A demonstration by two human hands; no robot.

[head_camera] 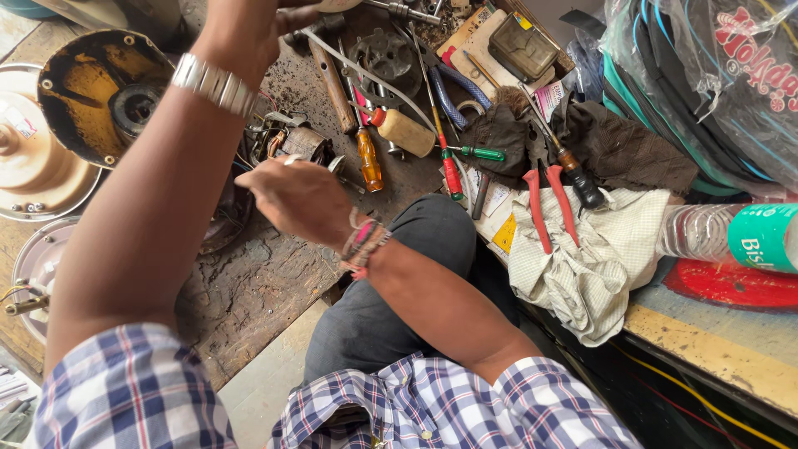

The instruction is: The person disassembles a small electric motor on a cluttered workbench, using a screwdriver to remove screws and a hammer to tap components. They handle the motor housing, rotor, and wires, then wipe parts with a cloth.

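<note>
**Both hands at the small motor**

The right hand (299,198) lay at centre frame, knuckles up, fingers curled against the small wound motor (301,143) just above it — whether it gripped could not be told. The left hand (249,25) sat higher, at the top edge, closed, its hold hidden. The motor rested on the worn bench (249,291), nearer the right hand. Screwdrivers (368,158) and red pliers (549,208) lay well apart to the right — handles pointing down-frame.
</note>
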